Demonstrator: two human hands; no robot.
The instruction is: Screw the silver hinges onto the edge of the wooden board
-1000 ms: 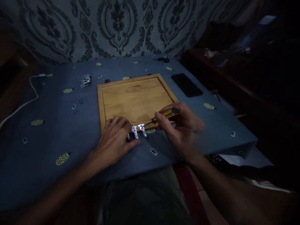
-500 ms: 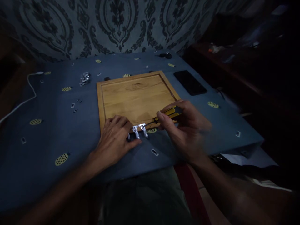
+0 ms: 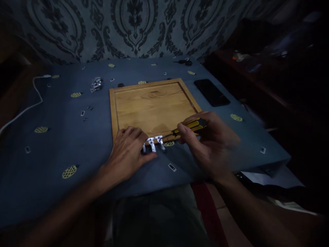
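Note:
A yellow-and-black screwdriver [image 3: 189, 126] is held slantwise in my right hand [image 3: 209, 142], closed around its handle. Its shaft points left, the tip at or very near the rightmost metal hook [image 3: 160, 141]. That silver hook sits on the near edge of the framed wooden board [image 3: 151, 103], beside another metal hook [image 3: 152, 144]. My left hand [image 3: 130, 147] grips the board's near left edge, fingers bent over it and thumb stretched out below the hooks. Part of a further hook shows by my fingers; the rest is hidden.
A pile of silver hooks [image 3: 96, 84] lies at the back left, with several small screws [image 3: 88, 110] nearer. A black phone [image 3: 212, 92] lies right of the board, scissors [image 3: 185, 61] at the back. A white cable [image 3: 37, 92] runs along the left side.
The whole view has shifted slightly, with the board and hooks appearing a little further right. The right hand and screwdriver have moved slightly right; both hands keep their grip.

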